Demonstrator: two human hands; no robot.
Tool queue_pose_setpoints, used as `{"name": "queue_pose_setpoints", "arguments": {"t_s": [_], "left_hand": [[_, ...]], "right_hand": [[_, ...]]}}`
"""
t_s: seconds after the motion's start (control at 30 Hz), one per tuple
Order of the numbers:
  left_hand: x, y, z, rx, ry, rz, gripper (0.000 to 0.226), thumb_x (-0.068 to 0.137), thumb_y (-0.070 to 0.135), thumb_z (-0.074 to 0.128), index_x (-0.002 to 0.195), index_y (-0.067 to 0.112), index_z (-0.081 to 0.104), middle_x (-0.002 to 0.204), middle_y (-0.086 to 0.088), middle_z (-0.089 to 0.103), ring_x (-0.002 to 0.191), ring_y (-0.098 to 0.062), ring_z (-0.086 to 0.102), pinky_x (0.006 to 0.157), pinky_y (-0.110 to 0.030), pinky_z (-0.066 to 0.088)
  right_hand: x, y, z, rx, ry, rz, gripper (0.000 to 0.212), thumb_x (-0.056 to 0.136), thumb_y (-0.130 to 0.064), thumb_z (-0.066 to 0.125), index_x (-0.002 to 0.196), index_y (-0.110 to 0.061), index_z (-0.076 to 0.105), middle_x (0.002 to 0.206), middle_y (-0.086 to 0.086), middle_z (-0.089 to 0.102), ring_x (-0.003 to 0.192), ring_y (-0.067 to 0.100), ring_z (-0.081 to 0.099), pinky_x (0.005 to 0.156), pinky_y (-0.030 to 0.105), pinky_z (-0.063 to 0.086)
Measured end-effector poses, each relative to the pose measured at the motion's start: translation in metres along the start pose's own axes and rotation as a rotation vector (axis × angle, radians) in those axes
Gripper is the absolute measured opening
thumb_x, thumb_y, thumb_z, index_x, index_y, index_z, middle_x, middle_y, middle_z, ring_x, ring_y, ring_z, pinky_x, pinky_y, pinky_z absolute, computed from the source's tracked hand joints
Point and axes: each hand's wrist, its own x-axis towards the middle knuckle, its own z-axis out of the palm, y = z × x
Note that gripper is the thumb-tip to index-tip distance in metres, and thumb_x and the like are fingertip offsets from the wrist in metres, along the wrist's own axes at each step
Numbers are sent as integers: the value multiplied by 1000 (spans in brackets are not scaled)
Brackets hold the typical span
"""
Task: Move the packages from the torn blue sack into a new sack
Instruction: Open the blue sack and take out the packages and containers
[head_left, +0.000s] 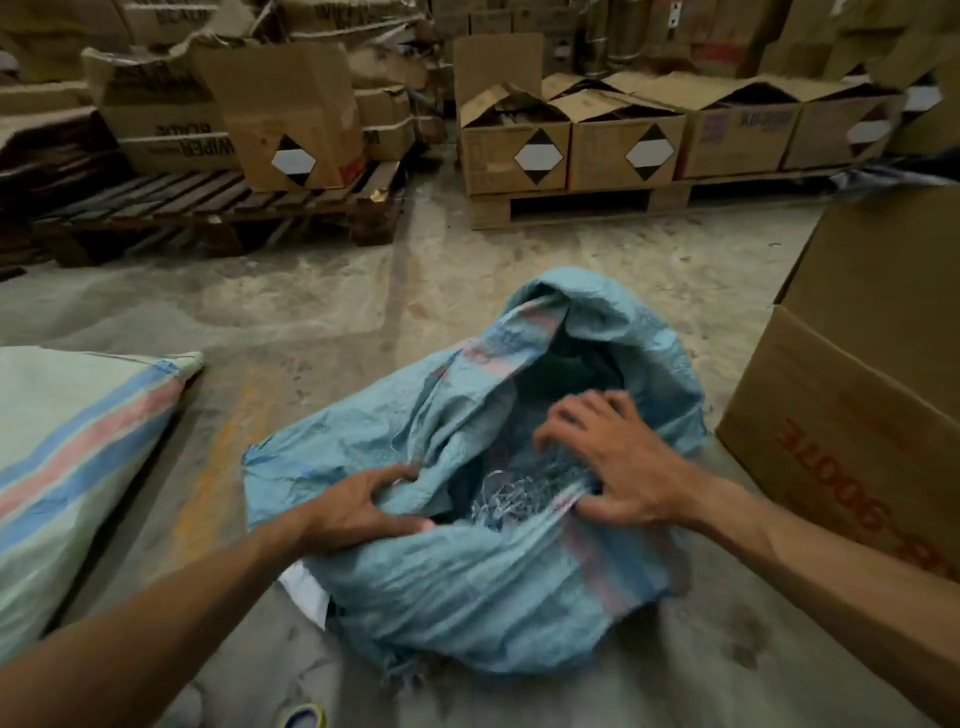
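Both hands are working at the mouth of the torn blue sack (467, 587), which is sitting on the concrete floor (311, 301) right in front of me. My left hand (358, 506) is clenching a fold of the rim on the near-left side; my right hand (608, 457) is spreading fingers over the frayed edge w/ loose threads (506, 496), thumb pinching fabric, so it's grasping sack, not a package. Packages aren't clearly showing, just dark shapes inside the opening.

I'm judging the woven plastic as thin, floppy & slick, and already fraying, so pulling hard on the torn edge will prob rip it more. Better to be holding bunched, sound fabric below the rim, or reaching in & taking packages by their bodies. Weight: can't tell yet, though the sack is bulging & sitting firm.

A pale striped sack (78, 441) is lying to my left, well apart; a cardboard box (857, 374) is standing just beside the blue sack on the right.
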Motion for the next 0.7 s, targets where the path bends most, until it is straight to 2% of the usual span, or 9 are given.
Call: {"name": "queue_pose_setpoints", "arguments": {"t_s": [0.07,0.13,0.2,0.27,0.37,0.43,0.5,0.57,0.7], "left_hand": [[3,-3,-7,-177,168,60,73,49,89,64,109,49,61,131,14,52,121,-12,53,102,-36,44],[13,-9,-10,-226,401,29,78,46,94,59,106,44,61,131,4,48,123,-20,51,102,-43,44],[20,-10,-10,-90,472,-163,102,36,99,52,124,48,45,147,-6,26,137,-33,32,110,-54,32],[30,-16,-5,13,382,-417,115,33,101,50,136,55,27,159,-11,-6,146,-43,0,114,-64,12],[48,-25,4,-146,286,-488,131,28,94,65,139,60,6,161,-19,-2,145,-46,4,115,-63,16],[53,-23,9,-214,292,-471,153,25,85,75,148,48,-7,160,-22,8,145,-43,17,116,-56,23],[58,-21,9,-235,349,-417,152,40,66,86,153,35,-11,161,-16,13,144,-38,24,115,-50,28],[59,-17,10,-167,316,-352,131,52,57,85,155,24,11,155,-11,32,138,-32,38,113,-44,34],[54,-8,20,-83,280,-245,82,71,42,82,141,20,45,141,-6,52,127,-26,51,107,-40,41]], "right_hand": [[-4,20,-8,-58,416,88,63,66,-54,64,119,-24,50,119,7,45,115,29,44,96,43,27],[-4,39,-7,-117,556,332,87,62,-69,63,133,-23,43,132,13,35,128,36,35,102,49,24],[0,57,4,-31,396,593,122,53,-84,65,151,-32,16,154,14,7,144,40,11,110,62,14],[2,73,18,262,217,782,146,40,-83,74,148,-47,-19,159,7,-24,148,40,3,110,66,18],[5,89,37,529,44,888,157,33,-81,77,135,-51,-40,164,8,-2,147,38,18,112,59,23],[9,92,50,372,-169,877,152,42,-85,72,142,-43,-34,161,7,21,146,38,18,113,60,12],[15,92,58,204,-374,833,131,51,-91,60,154,-35,1,157,2,30,144,37,16,112,61,10],[16,84,65,120,-515,772,109,59,-94,47,148,-34,28,154,-3,32,141,35,20,110,63,15],[12,72,77,90,-546,779,90,73,-89,39,144,-34,34,150,-2,37,137,35,28,108,60,28]]}}
